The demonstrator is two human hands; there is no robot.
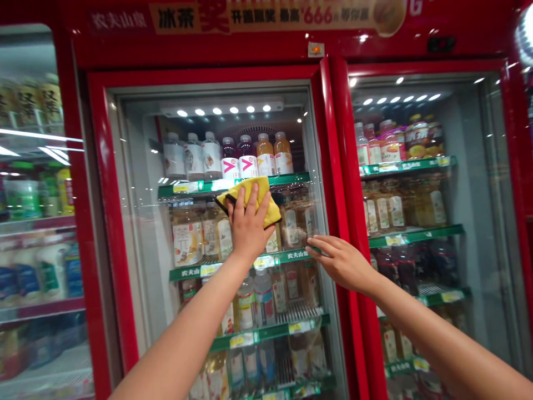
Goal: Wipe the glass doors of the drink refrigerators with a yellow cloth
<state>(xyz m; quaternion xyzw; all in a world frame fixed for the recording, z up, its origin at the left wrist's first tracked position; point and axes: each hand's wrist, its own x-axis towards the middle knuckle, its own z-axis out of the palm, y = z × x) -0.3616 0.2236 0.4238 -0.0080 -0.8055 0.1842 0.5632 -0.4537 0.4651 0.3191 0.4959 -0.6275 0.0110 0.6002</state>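
Observation:
With fingers spread, my left hand presses a yellow cleaning cloth with dark edging flat against the glass door of a red drinks fridge. The cloth lies over the middle of the pane, in front of the upper shelves. My right hand is stretched out and holds nothing. Its fingertips are by the right side of the same door, close to the red frame; whether they touch the glass, I cannot tell.
Behind the glass, bottles stand on shelves with green label strips. A second glass door is at the right. Another shelved fridge stands at the left. A red header panel runs along the top.

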